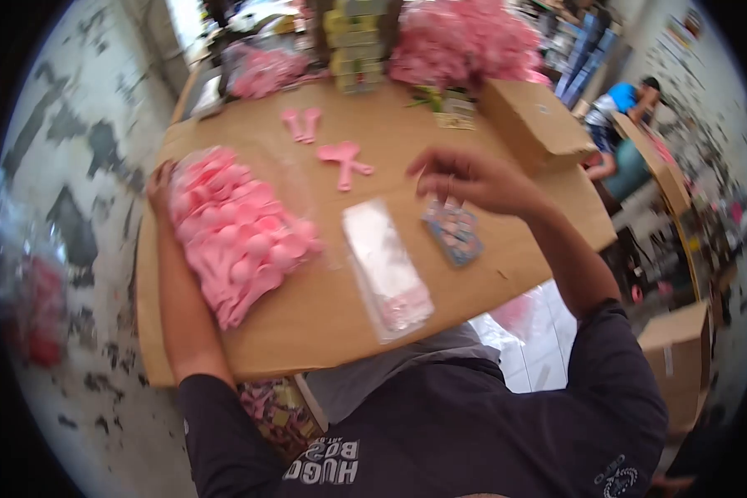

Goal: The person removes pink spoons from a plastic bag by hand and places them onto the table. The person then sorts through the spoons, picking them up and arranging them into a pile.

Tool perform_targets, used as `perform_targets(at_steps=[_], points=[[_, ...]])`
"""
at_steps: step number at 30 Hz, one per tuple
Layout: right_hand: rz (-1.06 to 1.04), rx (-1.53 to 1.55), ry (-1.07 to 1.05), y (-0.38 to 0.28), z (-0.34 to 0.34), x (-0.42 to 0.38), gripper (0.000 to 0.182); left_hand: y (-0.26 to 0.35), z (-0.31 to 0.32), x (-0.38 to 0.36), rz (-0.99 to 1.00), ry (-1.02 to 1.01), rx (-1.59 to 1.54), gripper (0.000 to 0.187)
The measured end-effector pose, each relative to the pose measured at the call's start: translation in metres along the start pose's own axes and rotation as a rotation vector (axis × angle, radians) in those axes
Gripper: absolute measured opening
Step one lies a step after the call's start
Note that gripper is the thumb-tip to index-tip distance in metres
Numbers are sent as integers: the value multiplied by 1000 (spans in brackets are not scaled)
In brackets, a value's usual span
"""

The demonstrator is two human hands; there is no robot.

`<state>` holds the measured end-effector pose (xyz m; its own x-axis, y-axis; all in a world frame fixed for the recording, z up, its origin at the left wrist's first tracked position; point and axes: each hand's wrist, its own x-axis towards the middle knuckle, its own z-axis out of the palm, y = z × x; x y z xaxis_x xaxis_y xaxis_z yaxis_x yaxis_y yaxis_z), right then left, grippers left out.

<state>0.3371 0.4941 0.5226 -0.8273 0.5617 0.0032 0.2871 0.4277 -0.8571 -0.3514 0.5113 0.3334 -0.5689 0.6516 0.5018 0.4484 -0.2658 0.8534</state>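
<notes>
A clear bag full of pink plastic spoons point(236, 224) lies on the left of the brown-covered table point(290, 353). My left hand point(161, 187) is at the bag's far left edge, fingers curled against it and partly hidden. Raised over the table's right side, my right hand point(473, 178) is empty, with its fingers bent and apart. Just below it lies a small bluish packet with round pictures point(452, 232). A stack of flat clear plastic sleeves point(386, 266) rests in the middle. Beyond it are several loose pink spoons point(344, 163).
A cardboard box point(538, 124) stands on the right side of the table. Along the back are a big pile of pink items point(469, 41), a smaller pink bag point(266, 70) and stacked yellow containers point(357, 50). Another person point(618, 116) sits at the far right.
</notes>
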Motion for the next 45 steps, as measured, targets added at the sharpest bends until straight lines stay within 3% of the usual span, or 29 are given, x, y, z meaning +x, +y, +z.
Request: perform_targets(at_steps=[2,5,9,11,15,18,20,22,24,25,27,30,32,34,38,41,45], points=[[82,-231,181,17,-6,50,44,25,8,-15,-30,11,-109,31],[16,-417,221,54,4,114,55,46,13,-26,-100,17,-189,29],[25,-577,240,66,41,162,58,48,12,-28,-155,25,-293,27],[-22,-799,200,80,50,178,56,53,12,-29,-173,28,-296,27],[-23,-811,244,105,33,217,54,59,15,-31,-160,36,-239,27],[-130,-798,368,119,25,243,55,59,12,-33,-157,43,-211,27],[-304,-964,614,105,24,247,45,60,14,-33,-160,40,-224,27],[-375,-808,588,65,41,242,42,64,16,-35,-188,38,-290,27],[-463,-417,217,28,64,234,37,72,17,-40,-202,51,-258,26],[-463,-410,215,17,77,233,37,75,19,-41,-216,57,-280,26],[-595,-369,-17,-1,97,233,29,77,20,-40,-224,62,-305,26],[-699,-507,-37,13,119,242,26,77,21,-40,-206,69,-328,26],[-612,-440,-115,12,120,245,24,77,22,-41,-236,85,-301,26],[-257,-165,-349,3,113,245,23,73,20,-39,-237,69,-330,26],[-348,-44,-327,15,103,248,21,71,19,-39,-234,50,-358,26],[-577,19,-150,20,91,256,19,74,19,-39,-221,43,-325,27],[-448,235,-19,28,56,267,21,79,18,-40,-221,48,-294,27]])
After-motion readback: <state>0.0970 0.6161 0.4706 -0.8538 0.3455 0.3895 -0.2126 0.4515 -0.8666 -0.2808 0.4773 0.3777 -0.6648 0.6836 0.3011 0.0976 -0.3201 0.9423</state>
